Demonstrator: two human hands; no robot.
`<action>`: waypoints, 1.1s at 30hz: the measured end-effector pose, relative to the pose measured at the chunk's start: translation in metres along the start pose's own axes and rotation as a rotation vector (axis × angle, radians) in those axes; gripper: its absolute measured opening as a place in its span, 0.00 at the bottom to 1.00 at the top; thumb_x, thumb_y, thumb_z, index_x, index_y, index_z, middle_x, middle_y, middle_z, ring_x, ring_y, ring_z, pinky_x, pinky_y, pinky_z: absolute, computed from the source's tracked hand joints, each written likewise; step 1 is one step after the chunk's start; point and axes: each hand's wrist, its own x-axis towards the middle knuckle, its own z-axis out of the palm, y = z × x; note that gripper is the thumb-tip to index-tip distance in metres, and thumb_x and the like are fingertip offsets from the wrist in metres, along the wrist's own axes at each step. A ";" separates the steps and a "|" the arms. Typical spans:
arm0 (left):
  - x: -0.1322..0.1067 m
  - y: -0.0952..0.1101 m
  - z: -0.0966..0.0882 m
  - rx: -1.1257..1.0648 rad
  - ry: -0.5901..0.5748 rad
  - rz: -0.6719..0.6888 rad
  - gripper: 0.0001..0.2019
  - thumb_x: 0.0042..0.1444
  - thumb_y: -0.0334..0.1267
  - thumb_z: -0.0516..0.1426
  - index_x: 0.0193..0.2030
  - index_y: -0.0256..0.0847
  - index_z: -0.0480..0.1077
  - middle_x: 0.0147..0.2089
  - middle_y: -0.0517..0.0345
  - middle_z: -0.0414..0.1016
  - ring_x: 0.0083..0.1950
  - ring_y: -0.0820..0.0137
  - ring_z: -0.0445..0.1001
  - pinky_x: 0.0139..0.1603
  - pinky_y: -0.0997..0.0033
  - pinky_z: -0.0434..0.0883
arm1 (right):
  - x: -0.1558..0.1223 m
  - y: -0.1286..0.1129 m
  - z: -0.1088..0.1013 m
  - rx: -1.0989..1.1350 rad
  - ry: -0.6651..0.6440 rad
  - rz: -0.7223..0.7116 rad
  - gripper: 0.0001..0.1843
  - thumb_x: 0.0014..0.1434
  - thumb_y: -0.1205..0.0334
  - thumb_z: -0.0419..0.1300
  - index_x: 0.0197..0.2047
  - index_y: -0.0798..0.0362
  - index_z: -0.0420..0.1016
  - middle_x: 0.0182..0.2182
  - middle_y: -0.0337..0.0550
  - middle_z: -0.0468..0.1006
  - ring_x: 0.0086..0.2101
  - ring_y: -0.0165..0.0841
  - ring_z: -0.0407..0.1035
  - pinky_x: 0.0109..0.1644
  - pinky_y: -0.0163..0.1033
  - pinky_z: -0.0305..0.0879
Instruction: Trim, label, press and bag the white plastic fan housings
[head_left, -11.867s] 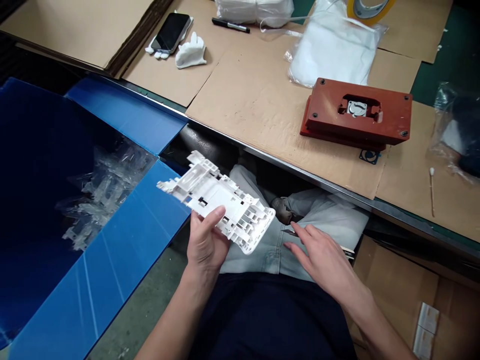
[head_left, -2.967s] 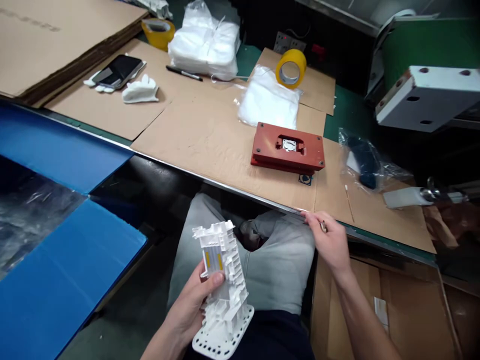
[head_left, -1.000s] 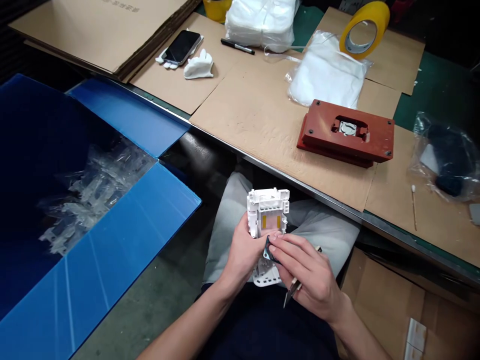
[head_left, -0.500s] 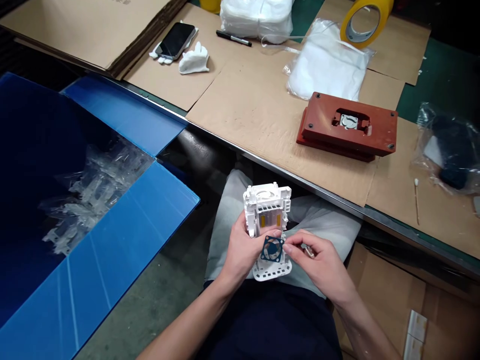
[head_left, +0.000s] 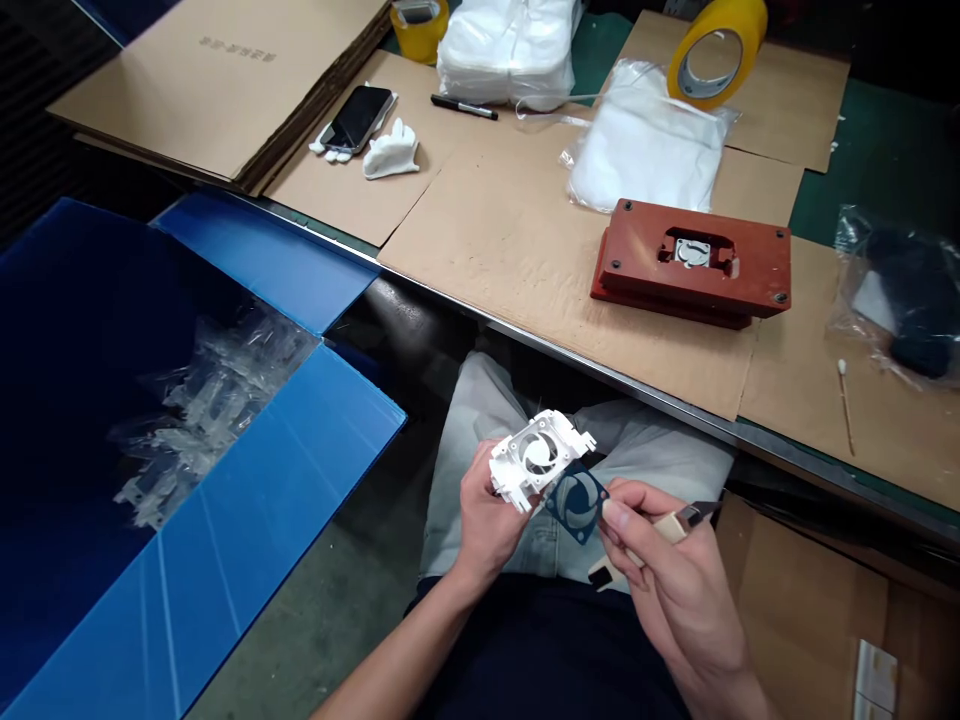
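Note:
My left hand grips a white moulded plastic part, with a round fan-like opening facing up. My right hand pinches a thin dark blue gasket with a matching round cutout. The gasket sits at the lower edge of the white part, and I cannot tell whether they touch. The same hand also holds a small pointed tool with a cream handle and a metal tip, its far end hidden by the fingers. A small white piece shows below the gasket, partly behind my right hand.
A blue bin of transparent plastic parts stands to my left. Ahead, a cardboard-covered bench with a metal edge holds a red-brown jig, white bags, yellow tape, a phone, a marker and a cotton swab. Cardboard lies at lower right.
The white part has turned to show its round opening. The dark blue gasket has moved off its face into my right hand's fingers, and the tool now points right.

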 end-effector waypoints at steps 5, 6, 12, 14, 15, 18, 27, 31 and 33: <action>-0.002 0.003 0.000 0.014 0.026 0.204 0.09 0.51 0.41 0.65 0.37 0.43 0.74 0.39 0.53 0.75 0.44 0.59 0.74 0.47 0.61 0.70 | 0.002 0.005 0.017 0.055 0.049 0.016 0.14 0.60 0.54 0.67 0.31 0.56 0.76 0.22 0.34 0.60 0.23 0.23 0.48 0.25 0.34 0.45; -0.002 0.004 0.001 0.027 0.035 0.237 0.08 0.52 0.40 0.65 0.37 0.43 0.74 0.39 0.54 0.75 0.44 0.59 0.74 0.48 0.61 0.70 | 0.003 0.005 0.018 0.051 0.048 0.019 0.14 0.60 0.53 0.67 0.30 0.56 0.76 0.22 0.34 0.59 0.23 0.22 0.48 0.25 0.34 0.45; -0.002 0.007 0.003 0.088 0.047 0.296 0.05 0.53 0.38 0.64 0.36 0.44 0.74 0.37 0.54 0.76 0.43 0.60 0.75 0.46 0.61 0.70 | 0.006 0.004 0.017 0.029 0.069 0.016 0.16 0.59 0.53 0.67 0.29 0.56 0.73 0.21 0.33 0.58 0.22 0.22 0.47 0.24 0.34 0.44; -0.002 0.006 0.002 0.094 0.040 0.320 0.06 0.53 0.39 0.64 0.37 0.45 0.74 0.38 0.54 0.77 0.43 0.60 0.74 0.47 0.60 0.70 | 0.006 0.003 0.017 0.029 0.070 0.018 0.17 0.59 0.53 0.68 0.28 0.56 0.72 0.21 0.33 0.58 0.22 0.22 0.47 0.24 0.34 0.43; -0.002 0.005 0.002 0.096 0.036 0.333 0.06 0.53 0.39 0.64 0.37 0.45 0.74 0.38 0.54 0.77 0.43 0.60 0.74 0.47 0.59 0.70 | 0.006 0.004 0.017 0.031 0.068 0.020 0.17 0.59 0.53 0.68 0.27 0.56 0.71 0.20 0.33 0.57 0.22 0.22 0.47 0.24 0.34 0.43; -0.002 0.003 0.002 0.104 0.037 0.358 0.07 0.53 0.40 0.64 0.38 0.45 0.74 0.39 0.54 0.77 0.43 0.60 0.74 0.48 0.59 0.71 | 0.006 0.005 0.017 0.033 0.071 0.022 0.17 0.59 0.53 0.68 0.27 0.55 0.71 0.20 0.33 0.57 0.22 0.23 0.47 0.25 0.34 0.43; -0.002 -0.001 0.002 0.101 0.049 0.382 0.09 0.52 0.34 0.65 0.40 0.46 0.74 0.40 0.55 0.77 0.44 0.61 0.74 0.48 0.60 0.70 | 0.005 0.008 0.016 0.036 0.073 0.022 0.17 0.59 0.54 0.68 0.27 0.55 0.70 0.21 0.32 0.57 0.23 0.23 0.46 0.25 0.35 0.44; -0.002 0.002 0.002 0.100 0.059 0.383 0.08 0.52 0.33 0.65 0.39 0.46 0.74 0.40 0.56 0.77 0.43 0.61 0.75 0.48 0.60 0.70 | 0.005 0.006 0.017 0.021 0.081 0.012 0.17 0.59 0.54 0.68 0.26 0.55 0.70 0.21 0.33 0.58 0.23 0.23 0.47 0.26 0.35 0.45; -0.002 0.003 0.002 0.102 0.067 0.371 0.08 0.52 0.34 0.65 0.38 0.45 0.74 0.39 0.55 0.78 0.43 0.61 0.75 0.47 0.60 0.71 | 0.005 0.006 0.017 0.008 0.084 0.003 0.17 0.59 0.54 0.68 0.26 0.55 0.71 0.21 0.34 0.60 0.23 0.24 0.48 0.26 0.35 0.45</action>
